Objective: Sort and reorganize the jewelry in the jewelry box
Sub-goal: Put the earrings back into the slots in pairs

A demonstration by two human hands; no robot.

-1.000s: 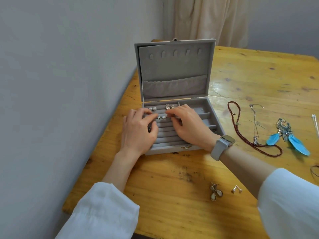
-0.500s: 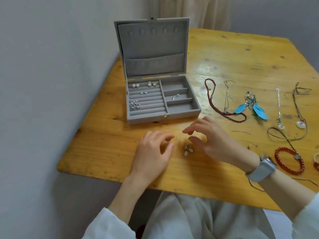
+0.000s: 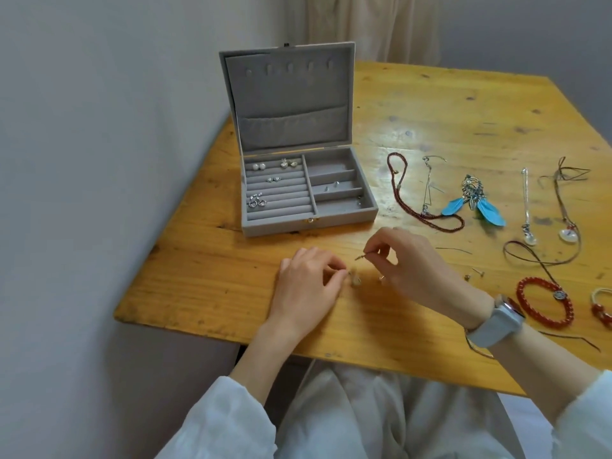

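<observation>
The grey jewelry box [image 3: 344, 222] stands open on the wooden table [image 3: 205, 276], its lid upright. Several small earrings [image 3: 257, 202] sit in its ring rolls at the left, and a few tiny pieces lie in the right-hand compartments. In front of the box my right hand [image 3: 410, 270] pinches a small drop earring [image 3: 361, 257] between thumb and forefinger, lifted just off the table. My left hand [image 3: 306, 283] lies beside it, fingertips curled down at a second pale earring [image 3: 356, 280] on the wood; whether it grips it is unclear.
To the right of the box lie a dark red cord necklace [image 3: 417, 210], blue feather earrings [image 3: 477, 203], a silver chain [image 3: 526, 207], a brown cord pendant [image 3: 563, 233], two red bead bracelets [image 3: 543, 306] and small studs [image 3: 473, 274]. A wall borders the table's left side.
Both hands came out of the box to the table in front of it. The right hand has picked up one earring from the pair lying there.
</observation>
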